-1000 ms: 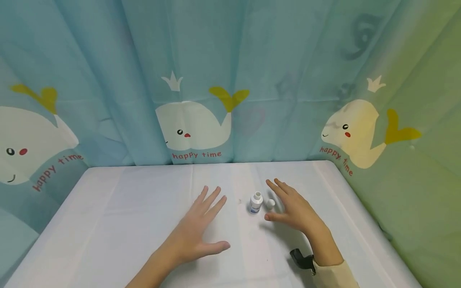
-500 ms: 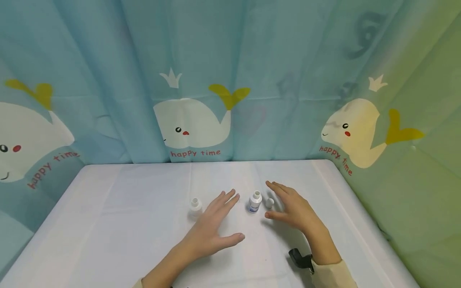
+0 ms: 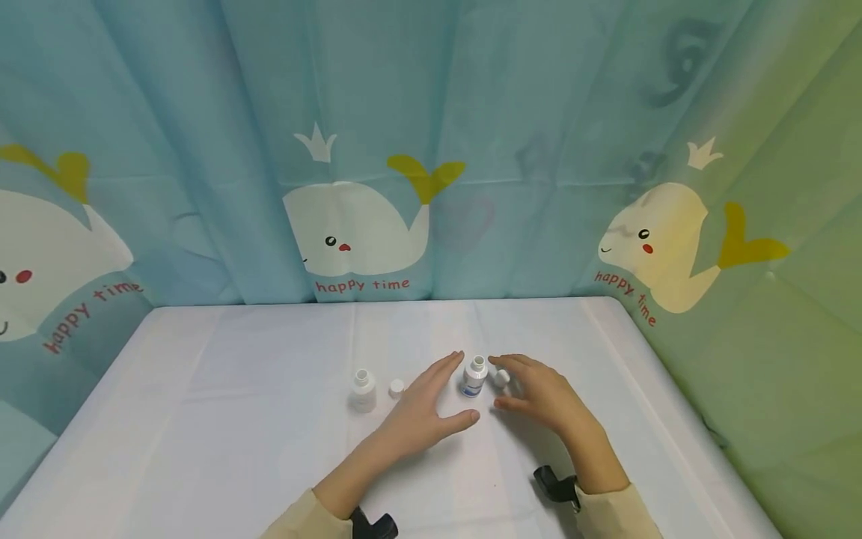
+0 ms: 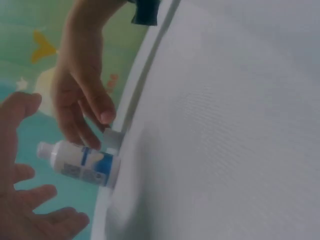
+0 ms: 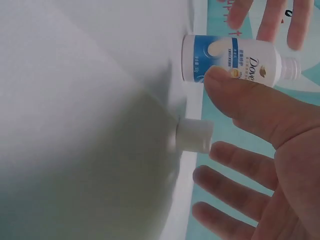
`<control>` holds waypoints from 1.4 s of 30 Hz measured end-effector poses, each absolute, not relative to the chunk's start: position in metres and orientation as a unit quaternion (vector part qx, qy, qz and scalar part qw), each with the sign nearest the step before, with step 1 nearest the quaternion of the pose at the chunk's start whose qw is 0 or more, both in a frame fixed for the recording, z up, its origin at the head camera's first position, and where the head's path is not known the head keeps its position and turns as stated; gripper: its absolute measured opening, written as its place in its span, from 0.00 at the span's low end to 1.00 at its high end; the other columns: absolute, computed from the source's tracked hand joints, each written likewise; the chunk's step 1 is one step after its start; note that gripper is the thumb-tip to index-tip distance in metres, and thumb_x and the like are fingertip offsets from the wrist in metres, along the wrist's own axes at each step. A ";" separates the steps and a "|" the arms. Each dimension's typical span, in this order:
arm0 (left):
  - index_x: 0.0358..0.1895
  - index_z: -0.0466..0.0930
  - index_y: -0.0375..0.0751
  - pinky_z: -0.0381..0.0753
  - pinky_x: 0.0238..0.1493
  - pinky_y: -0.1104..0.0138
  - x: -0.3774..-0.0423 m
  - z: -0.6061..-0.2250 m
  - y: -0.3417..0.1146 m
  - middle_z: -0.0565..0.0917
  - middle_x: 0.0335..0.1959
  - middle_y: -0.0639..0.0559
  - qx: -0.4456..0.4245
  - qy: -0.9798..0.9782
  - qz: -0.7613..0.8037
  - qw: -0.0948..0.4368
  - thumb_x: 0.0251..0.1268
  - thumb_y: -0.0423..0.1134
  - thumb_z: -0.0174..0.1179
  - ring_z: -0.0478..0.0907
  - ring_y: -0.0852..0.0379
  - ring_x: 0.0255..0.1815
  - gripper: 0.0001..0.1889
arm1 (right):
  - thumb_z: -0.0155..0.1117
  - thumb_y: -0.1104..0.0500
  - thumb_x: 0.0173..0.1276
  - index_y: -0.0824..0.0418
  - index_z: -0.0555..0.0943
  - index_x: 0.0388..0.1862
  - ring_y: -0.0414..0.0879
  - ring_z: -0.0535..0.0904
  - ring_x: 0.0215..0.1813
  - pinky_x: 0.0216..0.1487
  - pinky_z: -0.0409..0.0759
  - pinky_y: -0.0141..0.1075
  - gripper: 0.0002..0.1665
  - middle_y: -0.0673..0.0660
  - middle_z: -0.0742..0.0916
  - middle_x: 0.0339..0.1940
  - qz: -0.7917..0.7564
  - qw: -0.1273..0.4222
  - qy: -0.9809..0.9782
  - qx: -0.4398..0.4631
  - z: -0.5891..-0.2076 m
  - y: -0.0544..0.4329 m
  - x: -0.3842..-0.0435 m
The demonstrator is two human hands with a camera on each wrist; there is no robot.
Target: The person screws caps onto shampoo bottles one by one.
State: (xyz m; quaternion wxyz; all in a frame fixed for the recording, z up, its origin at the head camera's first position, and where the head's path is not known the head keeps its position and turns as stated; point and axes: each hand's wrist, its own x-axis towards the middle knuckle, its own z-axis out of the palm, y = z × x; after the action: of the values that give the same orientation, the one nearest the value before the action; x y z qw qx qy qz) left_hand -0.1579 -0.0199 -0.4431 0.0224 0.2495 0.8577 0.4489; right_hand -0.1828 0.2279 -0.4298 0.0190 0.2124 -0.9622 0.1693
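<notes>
A small white Dove bottle [image 3: 474, 378] with a blue-and-white label stands upright and uncapped on the table. Just right of it sits a white cap [image 3: 501, 377], seen larger in the right wrist view as a plain cylinder [image 5: 194, 135]. My left hand [image 3: 419, 413] hovers left of the bottle, fingers extended and thumb spread, holding nothing. Around the cap's right side my right hand [image 3: 544, 395] has its fingers and thumb apart, with a gap to the cap in the head view. Whether the right fingers touch the cap cannot be told from the wrist view.
A second white uncapped bottle [image 3: 364, 392] stands left of my left hand, with another white cap [image 3: 396, 388] between them. A white cloth covers the table [image 3: 222, 434]. Behind it hangs a blue-green curtain [image 3: 525, 247] with whale prints.
My left hand has moved right toward the Dove bottle, uncovering the second bottle and its cap. The right hand has barely shifted; its fingers lie a little lower, closer around the nearby cap.
</notes>
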 end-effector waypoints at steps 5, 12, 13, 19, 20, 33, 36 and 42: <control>0.80 0.54 0.52 0.61 0.74 0.49 -0.166 -0.448 -0.012 0.59 0.79 0.54 0.249 0.853 0.457 0.038 0.63 0.60 0.63 0.58 0.51 0.78 0.45 | 0.78 0.50 0.56 0.51 0.75 0.69 0.57 0.80 0.62 0.57 0.78 0.57 0.40 0.55 0.81 0.65 0.166 0.009 -0.962 0.217 -0.431 0.226 -0.182; 0.79 0.54 0.47 0.63 0.73 0.48 -0.179 -0.457 -0.002 0.66 0.75 0.46 0.222 0.848 0.479 0.044 0.64 0.53 0.64 0.62 0.47 0.76 0.44 | 0.78 0.51 0.57 0.51 0.76 0.68 0.56 0.80 0.62 0.56 0.78 0.57 0.38 0.54 0.82 0.63 0.162 0.001 -0.963 0.214 -0.433 0.225 -0.183; 0.79 0.55 0.46 0.63 0.72 0.49 -0.181 -0.458 0.000 0.67 0.75 0.45 0.217 0.847 0.483 0.043 0.64 0.52 0.65 0.63 0.47 0.75 0.43 | 0.78 0.52 0.57 0.52 0.77 0.67 0.56 0.80 0.61 0.56 0.78 0.56 0.37 0.54 0.83 0.62 0.161 0.004 -0.963 0.216 -0.434 0.225 -0.183; 0.78 0.57 0.42 0.71 0.67 0.50 -0.190 -0.461 0.010 0.73 0.70 0.44 0.219 0.836 0.502 0.041 0.65 0.46 0.65 0.73 0.44 0.68 0.41 | 0.77 0.58 0.57 0.54 0.83 0.55 0.53 0.83 0.56 0.53 0.80 0.52 0.25 0.52 0.86 0.55 0.163 0.019 -0.961 0.223 -0.436 0.226 -0.184; 0.77 0.58 0.42 0.72 0.66 0.50 -0.192 -0.461 0.011 0.74 0.69 0.44 0.222 0.836 0.500 0.038 0.65 0.45 0.65 0.74 0.45 0.66 0.40 | 0.77 0.59 0.57 0.54 0.84 0.54 0.52 0.83 0.55 0.52 0.81 0.52 0.24 0.52 0.86 0.54 0.163 0.020 -0.961 0.223 -0.436 0.226 -0.184; 0.59 0.70 0.46 0.78 0.51 0.58 -0.196 -0.470 0.021 0.86 0.53 0.49 0.190 0.854 0.483 -0.012 0.60 0.42 0.70 0.82 0.55 0.49 0.26 | 0.68 0.74 0.57 0.51 0.85 0.43 0.45 0.82 0.38 0.41 0.80 0.43 0.21 0.48 0.88 0.42 0.160 0.047 -0.960 0.226 -0.436 0.224 -0.185; 0.55 0.69 0.47 0.79 0.52 0.58 -0.196 -0.471 0.021 0.86 0.52 0.48 0.182 0.850 0.494 -0.012 0.59 0.41 0.71 0.82 0.55 0.48 0.24 | 0.71 0.70 0.58 0.52 0.85 0.46 0.45 0.83 0.39 0.41 0.80 0.42 0.19 0.48 0.88 0.43 0.173 0.054 -0.958 0.223 -0.433 0.224 -0.185; 0.53 0.71 0.46 0.80 0.51 0.59 -0.193 -0.471 0.018 0.86 0.50 0.47 0.181 0.842 0.508 -0.013 0.59 0.41 0.71 0.84 0.54 0.47 0.22 | 0.73 0.66 0.60 0.52 0.85 0.46 0.45 0.84 0.41 0.41 0.81 0.42 0.16 0.48 0.88 0.43 0.190 0.083 -0.949 0.236 -0.427 0.225 -0.185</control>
State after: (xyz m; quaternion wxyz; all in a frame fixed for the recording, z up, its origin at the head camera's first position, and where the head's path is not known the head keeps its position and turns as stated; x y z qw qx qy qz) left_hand -0.1932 0.0183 -0.4712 -0.0134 0.1806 0.8423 0.5077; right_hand -0.1846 0.2248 -0.4274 0.0834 0.2360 -0.9494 0.1897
